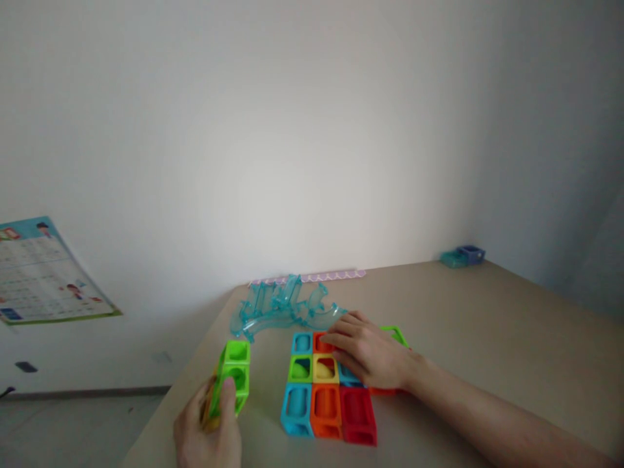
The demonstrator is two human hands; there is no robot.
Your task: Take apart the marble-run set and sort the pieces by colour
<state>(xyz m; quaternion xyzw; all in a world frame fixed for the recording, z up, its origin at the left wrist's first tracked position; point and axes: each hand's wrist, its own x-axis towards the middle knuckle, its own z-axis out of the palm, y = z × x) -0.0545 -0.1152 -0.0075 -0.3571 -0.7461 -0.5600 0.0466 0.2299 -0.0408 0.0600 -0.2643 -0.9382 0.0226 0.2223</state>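
The left hand [207, 432] grips a bright green hollow plastic block [234, 377] at the near left edge of the desk [487, 338], thumb across its face, something orange-yellow tucked behind it. The right hand [365, 357] lies flat, fingers spread over a grid of blue, orange, yellow, green and red hollow plastic blocks [324, 396]. Held so close to the edge, the green block could slip to the floor, I think; a press or nudge from the right hand might push the grid out of line. Behind sits a heap of clear turquoise curved track pieces [283, 305], a small blue box [463, 255] far right. The desk is pale beige, against a bare white wall; a printed poster [43, 273] lies left.
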